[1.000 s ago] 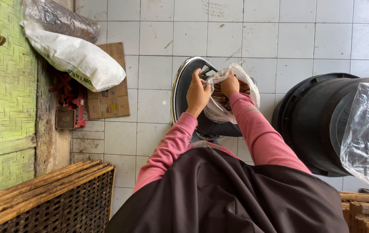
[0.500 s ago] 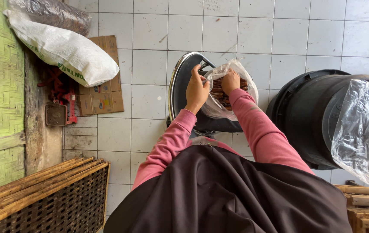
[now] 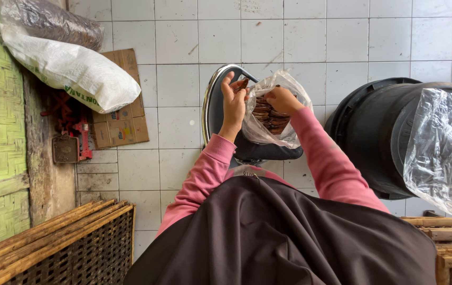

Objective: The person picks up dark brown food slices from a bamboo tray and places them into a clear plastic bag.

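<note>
The person's left hand (image 3: 234, 105) and right hand (image 3: 283, 99) work at a clear plastic bag (image 3: 272, 113) that rests on a round dark tray (image 3: 220, 113) with a shiny metal rim, set on the white tiled floor (image 3: 300, 37) in front of the person. The bag stands with its mouth open and pointing up and away from the person, its long axis running from the person's lap toward the wall side of the floor; it is filled with dark brown flat pieces (image 3: 268, 113) stacked inside. The left hand's grip is closed on the bag's left rim, fingers pinched around the plastic and what looks like one brown piece. The right hand is curled over the bag's mouth on the right side, fingers dipped inside; whether its grip has hold of anything there cannot be told. To the right, near the person's arm, stands a large black bucket (image 3: 374, 137) with a clear plastic sheet (image 3: 440, 148) draped over it. To the left lie a white sack (image 3: 70, 68) and a piece of cardboard (image 3: 120, 116).
</note>
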